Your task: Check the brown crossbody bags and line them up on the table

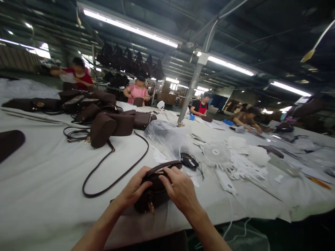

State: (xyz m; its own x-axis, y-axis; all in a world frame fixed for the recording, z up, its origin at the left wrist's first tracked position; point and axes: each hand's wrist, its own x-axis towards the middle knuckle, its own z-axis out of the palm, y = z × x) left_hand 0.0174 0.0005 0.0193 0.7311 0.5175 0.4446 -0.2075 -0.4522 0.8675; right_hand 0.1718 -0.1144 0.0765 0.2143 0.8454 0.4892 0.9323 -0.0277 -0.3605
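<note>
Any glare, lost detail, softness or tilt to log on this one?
Head view: ceiling tube blown out to white. Head view: dark bag between left hand and right hand loses surface detail. Head view: worker in pink soft, pole leaning in frame.

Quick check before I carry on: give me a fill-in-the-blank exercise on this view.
1. The left hand and right hand both hold a dark brown ____.
2. The small fan on the table is ____ in color.
3. The looped strap lies to the ____ of both hands.

Missing words: bag; white; left.
</note>
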